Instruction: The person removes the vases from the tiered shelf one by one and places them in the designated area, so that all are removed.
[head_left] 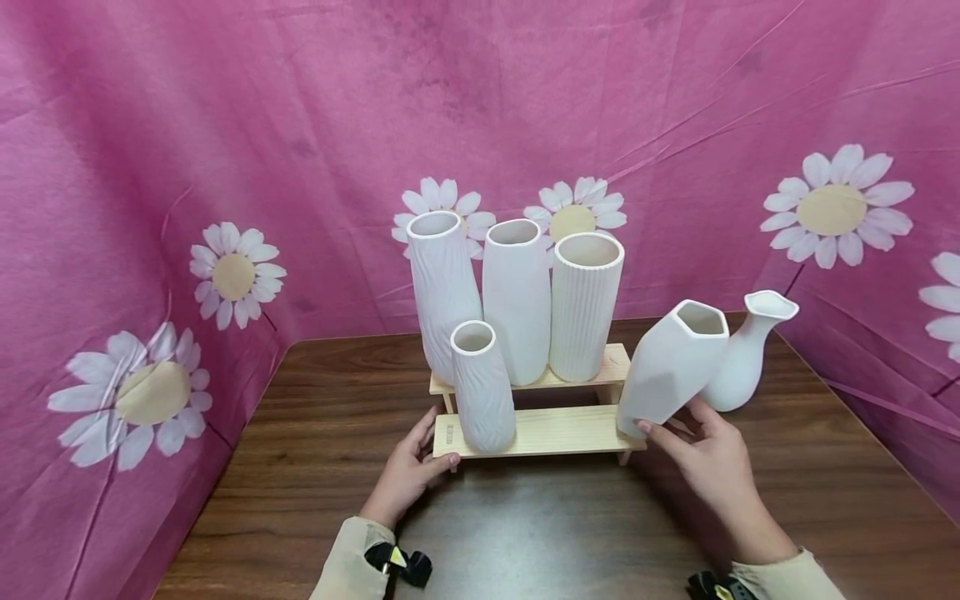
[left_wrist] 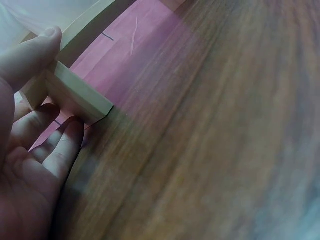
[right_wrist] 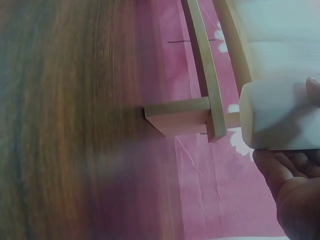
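My left hand (head_left: pixel 408 469) grips the left end of a light wooden two-step stand (head_left: pixel 573 429), thumb on the lower board and fingers around its leg. In my right hand (head_left: pixel 708 454) is a white faceted vase (head_left: pixel 667 367) with a five-sided mouth, leaning to the right. Its base is a little above the right end of the lower step in the right wrist view. A small textured vase (head_left: pixel 483 396) stands on that step's left part. The upper step carries a tall wavy vase (head_left: pixel 444 300), a smooth vase (head_left: pixel 517 308) and a ribbed vase (head_left: pixel 587 312).
A narrow-necked white vase (head_left: pixel 742 358) with a flared mouth stands on the brown wooden table (head_left: pixel 322 417), partly hidden behind the faceted vase. Pink cloth (head_left: pixel 337 125) printed with daisies hangs behind and along both sides of the table.
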